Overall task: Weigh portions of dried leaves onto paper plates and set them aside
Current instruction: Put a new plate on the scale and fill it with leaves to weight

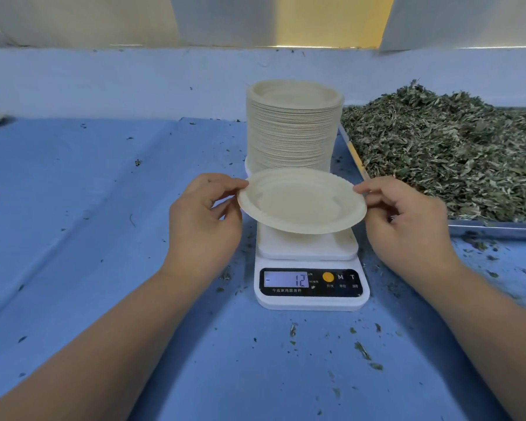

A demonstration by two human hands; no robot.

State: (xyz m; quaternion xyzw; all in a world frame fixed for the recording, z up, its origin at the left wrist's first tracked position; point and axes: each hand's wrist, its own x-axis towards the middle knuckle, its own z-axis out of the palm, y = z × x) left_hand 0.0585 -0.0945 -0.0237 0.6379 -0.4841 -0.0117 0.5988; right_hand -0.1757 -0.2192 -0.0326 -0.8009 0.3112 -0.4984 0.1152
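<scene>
Two hands share the work: left hand (pixel 204 220) and right hand (pixel 407 220) each pinch an opposite rim of the empty paper plate (pixel 301 202), centre frame, just above the white scale (pixel 312 294), likely so it lands flat. It's thin, fluted cream pulp. Crumbly grey-green dried leaves (pixel 453 153) heap at right.

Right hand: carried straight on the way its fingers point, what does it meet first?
The right hand pinches the paper plate, so that comes first; past it, probably the left hand, though depth is unclear.
</scene>
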